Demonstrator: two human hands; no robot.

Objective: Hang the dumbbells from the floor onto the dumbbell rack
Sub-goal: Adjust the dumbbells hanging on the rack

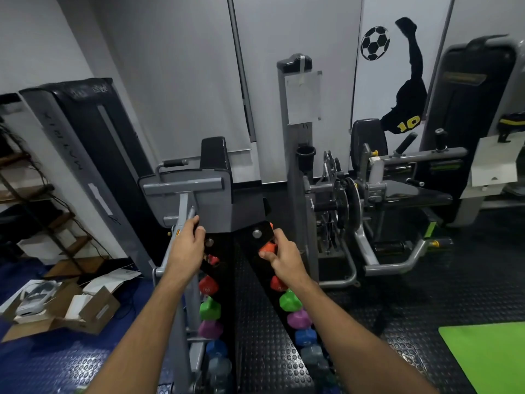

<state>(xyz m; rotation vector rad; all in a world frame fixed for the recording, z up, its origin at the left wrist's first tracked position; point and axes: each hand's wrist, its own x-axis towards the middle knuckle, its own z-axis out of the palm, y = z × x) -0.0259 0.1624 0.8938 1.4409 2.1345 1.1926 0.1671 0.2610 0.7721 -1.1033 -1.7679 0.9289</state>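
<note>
A black A-frame dumbbell rack [257,233] stands right below me, its two legs spreading toward the floor. My right hand [284,253] grips an orange dumbbell [267,247] at the top of the rack's right leg. My left hand [187,243] holds the top of the left leg, thumb over its edge. Down both legs hang coloured dumbbells: red [208,285], green [289,300], purple [299,319], blue [305,336] and grey-blue lower down. Whether the orange one sits in its slot is hidden by my fingers.
A grey gym machine [184,189] stands just behind the rack, another machine [355,194] to the right. Black studded rubber floor [264,322] lies between the rack legs. Open cardboard boxes [65,305] sit on the blue floor at left; a green mat [488,354] lies at right.
</note>
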